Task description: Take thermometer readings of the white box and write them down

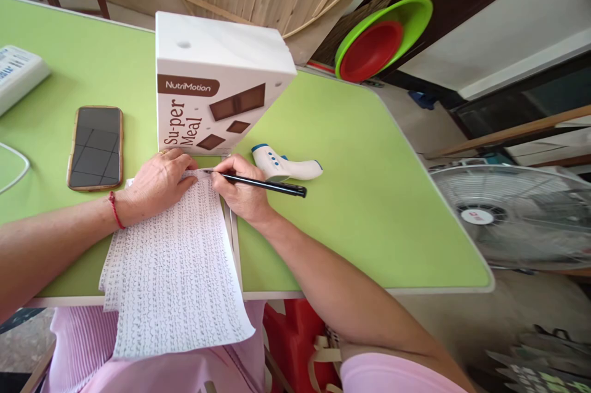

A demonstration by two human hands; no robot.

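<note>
Right-hand grip (242, 190) is clamped on a black pen (272, 184), pinched between thumb and fingers, with the tip set near the top of some paper sheets (175, 282) that are covered in rows of tiny dark writing. Left-hand grip (159, 182) is just laid over the upper left of those sheets, thumb a bit apart from the bent fingers, and a red bracelet (116, 210) is worn on that wrist. The sheets are stacked kinda unevenly on the green table (369, 214), bottom ends left hanging over the near edge. Right beyond the hands, a white NutriMotion box (221, 45) is stood upright. A white-and-blue thermometer gun (295, 169) is parked just beside the pen hand, and a phone (96, 146) is laid face up to the left. Off to the right, a fan (480, 215) can be seen, plus a red basin (372, 51) nested in a green basin (419, 14).
</note>
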